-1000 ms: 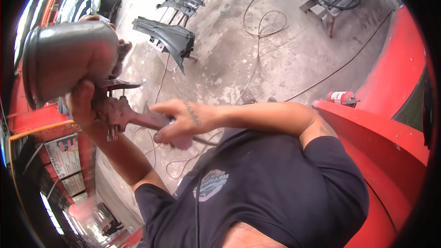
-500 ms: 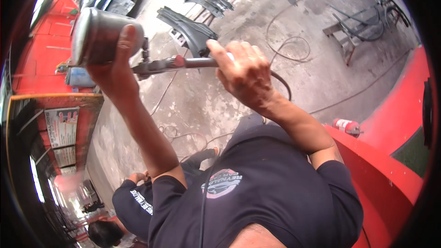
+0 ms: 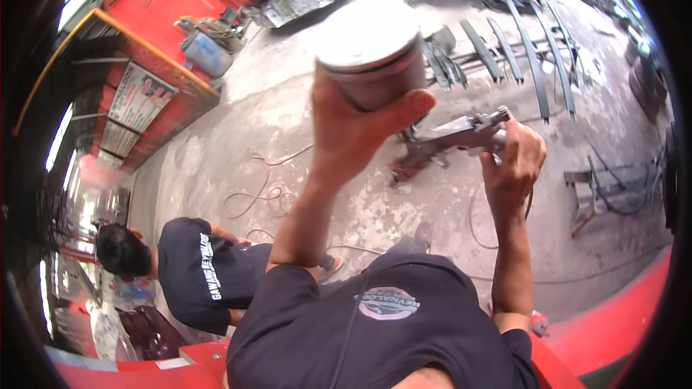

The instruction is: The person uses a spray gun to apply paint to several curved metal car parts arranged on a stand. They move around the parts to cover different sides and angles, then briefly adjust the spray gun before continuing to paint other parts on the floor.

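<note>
My left hand (image 3: 346,130) is wrapped round a dark metal paint cup (image 3: 382,79), raised in front of me. Its upper face is washed out in white glare, so what is on top cannot be made out. Just right of the cup is a metal spray gun (image 3: 450,138), gripped at its right end by my right hand (image 3: 517,155). The cup's wall and my left thumb cover the place where gun and cup come together, so I cannot tell whether they are joined. Part of a dark hose shows beside my right wrist.
A co-worker in a black shirt (image 3: 191,266) is close on my left. Ahead on the floor lie several dark car trim strips (image 3: 530,65). A metal stand (image 3: 580,202) is at right, and a blue container (image 3: 207,54) at far left. Thin hose (image 3: 252,194) loops across the concrete.
The view has swung left, bringing more of the co-worker into sight. The cup has tipped, its pale face now upward, and the spray gun has turned in my right hand.
</note>
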`<state>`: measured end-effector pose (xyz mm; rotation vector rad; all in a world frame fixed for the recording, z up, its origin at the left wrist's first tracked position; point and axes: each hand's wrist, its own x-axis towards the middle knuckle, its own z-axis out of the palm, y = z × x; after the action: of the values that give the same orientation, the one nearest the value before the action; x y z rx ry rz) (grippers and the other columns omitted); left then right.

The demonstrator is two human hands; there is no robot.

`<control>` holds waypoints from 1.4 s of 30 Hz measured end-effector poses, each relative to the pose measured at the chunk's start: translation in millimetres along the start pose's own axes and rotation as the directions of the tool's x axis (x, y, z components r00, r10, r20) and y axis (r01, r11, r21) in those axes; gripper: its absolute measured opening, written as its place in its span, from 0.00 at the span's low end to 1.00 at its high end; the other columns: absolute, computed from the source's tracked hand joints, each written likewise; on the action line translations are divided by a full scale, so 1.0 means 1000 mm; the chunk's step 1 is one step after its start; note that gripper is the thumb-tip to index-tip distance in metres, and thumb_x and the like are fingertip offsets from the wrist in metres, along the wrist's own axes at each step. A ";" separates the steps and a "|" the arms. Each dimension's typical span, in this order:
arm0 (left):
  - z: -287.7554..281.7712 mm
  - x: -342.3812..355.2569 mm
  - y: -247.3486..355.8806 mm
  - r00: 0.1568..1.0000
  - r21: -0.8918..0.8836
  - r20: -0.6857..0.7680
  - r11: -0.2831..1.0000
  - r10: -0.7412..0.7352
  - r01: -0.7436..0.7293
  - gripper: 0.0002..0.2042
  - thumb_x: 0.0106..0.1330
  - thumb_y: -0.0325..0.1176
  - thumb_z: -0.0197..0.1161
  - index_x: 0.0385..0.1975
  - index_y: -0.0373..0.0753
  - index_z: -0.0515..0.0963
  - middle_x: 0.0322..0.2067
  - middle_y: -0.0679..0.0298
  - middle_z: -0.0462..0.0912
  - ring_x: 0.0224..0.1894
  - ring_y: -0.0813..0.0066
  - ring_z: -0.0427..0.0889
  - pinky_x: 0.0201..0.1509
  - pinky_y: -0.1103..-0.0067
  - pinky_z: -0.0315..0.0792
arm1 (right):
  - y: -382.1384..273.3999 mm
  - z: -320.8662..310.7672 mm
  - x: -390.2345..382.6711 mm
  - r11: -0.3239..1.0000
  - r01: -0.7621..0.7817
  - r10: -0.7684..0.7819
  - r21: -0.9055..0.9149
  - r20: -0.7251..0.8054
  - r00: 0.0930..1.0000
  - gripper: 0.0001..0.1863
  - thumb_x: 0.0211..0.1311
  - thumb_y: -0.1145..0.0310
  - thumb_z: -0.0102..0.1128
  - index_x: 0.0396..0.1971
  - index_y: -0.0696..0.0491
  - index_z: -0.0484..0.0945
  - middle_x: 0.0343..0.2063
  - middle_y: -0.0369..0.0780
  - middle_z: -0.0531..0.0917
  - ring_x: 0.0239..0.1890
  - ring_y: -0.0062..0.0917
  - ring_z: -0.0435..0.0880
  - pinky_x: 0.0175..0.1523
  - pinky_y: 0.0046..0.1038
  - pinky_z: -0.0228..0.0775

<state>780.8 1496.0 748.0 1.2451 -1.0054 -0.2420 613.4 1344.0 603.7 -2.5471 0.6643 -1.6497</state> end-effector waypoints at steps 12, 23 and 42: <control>0.002 -0.030 0.017 0.960 -0.156 0.275 0.982 -0.057 0.104 0.38 0.60 0.36 0.80 0.66 0.28 0.67 0.58 0.57 0.80 0.61 0.71 0.78 0.66 0.73 0.71 | 0.008 0.056 -0.038 0.735 -0.227 0.156 0.638 0.168 0.974 0.23 0.58 0.79 0.58 0.56 0.61 0.76 0.34 0.47 0.81 0.37 0.43 0.82 0.43 0.42 0.77; -0.011 0.000 -0.006 0.811 -0.369 0.578 0.917 0.097 0.153 0.39 0.57 0.26 0.78 0.68 0.26 0.66 0.56 0.51 0.82 0.56 0.65 0.84 0.59 0.72 0.78 | -0.029 0.070 -0.059 -0.051 -0.747 0.020 0.663 0.748 0.663 0.21 0.68 0.59 0.59 0.59 0.49 0.78 0.32 0.35 0.81 0.35 0.21 0.81 0.38 0.28 0.75; 0.027 0.119 0.006 0.238 -0.195 0.971 0.564 -0.003 0.802 0.27 0.74 0.49 0.58 0.67 0.38 0.72 0.75 0.48 0.57 0.78 0.46 0.46 0.73 0.38 0.56 | -0.116 0.024 -0.026 -0.652 -0.695 -0.483 0.301 0.542 0.688 0.19 0.67 0.60 0.61 0.48 0.61 0.80 0.30 0.40 0.85 0.31 0.24 0.85 0.38 0.28 0.77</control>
<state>826.9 1402.1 812.0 0.5183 -1.2316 -1.8737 663.6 1454.1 600.5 -0.6623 -0.5098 -0.0928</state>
